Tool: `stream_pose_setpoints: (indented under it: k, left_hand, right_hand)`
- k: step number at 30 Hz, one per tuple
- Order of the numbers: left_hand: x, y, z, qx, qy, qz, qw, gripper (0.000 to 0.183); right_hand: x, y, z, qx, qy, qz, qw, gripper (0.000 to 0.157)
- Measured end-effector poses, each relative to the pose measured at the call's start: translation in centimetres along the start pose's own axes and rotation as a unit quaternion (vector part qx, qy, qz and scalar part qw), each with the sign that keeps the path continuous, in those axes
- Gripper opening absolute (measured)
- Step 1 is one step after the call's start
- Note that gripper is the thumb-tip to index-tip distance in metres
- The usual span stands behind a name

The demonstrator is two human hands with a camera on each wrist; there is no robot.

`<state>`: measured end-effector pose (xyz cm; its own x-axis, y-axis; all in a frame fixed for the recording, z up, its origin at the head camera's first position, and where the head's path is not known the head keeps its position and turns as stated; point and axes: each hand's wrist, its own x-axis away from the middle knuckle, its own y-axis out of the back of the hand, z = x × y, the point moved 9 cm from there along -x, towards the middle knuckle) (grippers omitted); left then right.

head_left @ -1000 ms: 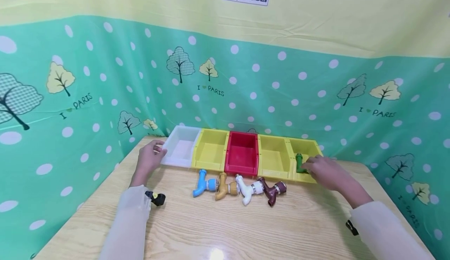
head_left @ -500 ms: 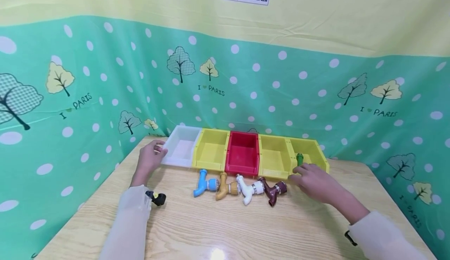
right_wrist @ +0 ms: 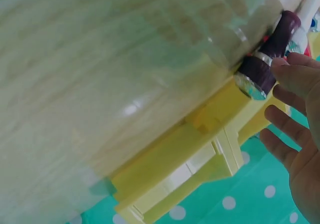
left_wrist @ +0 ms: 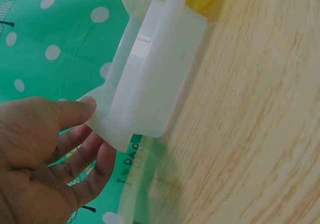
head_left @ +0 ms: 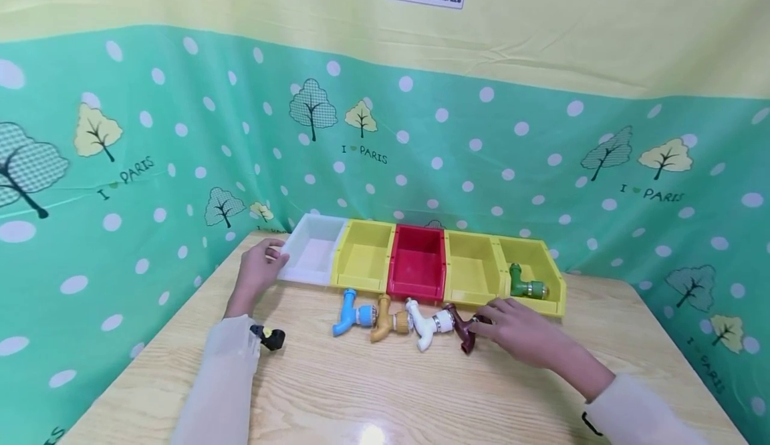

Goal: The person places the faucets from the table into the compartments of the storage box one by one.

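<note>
In the head view my left hand [head_left: 260, 268] is at the left side of a white bin [head_left: 309, 252]. Its thumb and fingers pinch the bin's side wall, as the left wrist view shows. My right hand [head_left: 520, 331] reaches over a dark maroon tap [head_left: 462, 331] lying on the table. In the right wrist view the thumb tip is right at the tap's knob [right_wrist: 256, 77], with the other fingers spread. A green tap [head_left: 522, 284] lies in the rightmost yellow bin [head_left: 556, 291]. A white tap [head_left: 424, 328], an ochre tap [head_left: 382, 321] and a blue tap [head_left: 347, 315] lie left of the maroon one.
Between the white bin and the rightmost bin stand a yellow bin [head_left: 363, 254], a red bin [head_left: 416, 264] and another yellow bin [head_left: 472, 268], joined in a row. A green polka-dot curtain [head_left: 433, 137] hangs behind the wooden table [head_left: 385, 391].
My right hand has let go of the green tap, leaving it in the rightmost bin, and moved left and toward me to the maroon tap. The left hand stays at the white bin.
</note>
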<state>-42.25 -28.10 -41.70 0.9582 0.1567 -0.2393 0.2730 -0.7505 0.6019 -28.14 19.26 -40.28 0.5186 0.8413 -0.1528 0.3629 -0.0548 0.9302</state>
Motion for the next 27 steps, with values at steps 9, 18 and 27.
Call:
stream_pose_setpoints:
  k: [9,18,27]
  left_hand:
    - [0.0,-0.1,0.2,0.001,0.003,0.000,1.0000,0.037]
    - [0.1,-0.2,0.6,0.006,0.007,0.007,0.9999,0.037]
    - [0.0,0.0,0.2,0.006,-0.005,0.002,1.0000,0.037]
  right_hand:
    - [-0.5,-1.2,0.9,-0.015,0.006,0.025,1.000,0.047]
    - [-1.4,-2.1,1.4,-0.034,0.012,0.025,0.999,0.026]
    - [-1.3,-2.2,0.9,-0.049,-0.020,0.067,0.996,0.034]
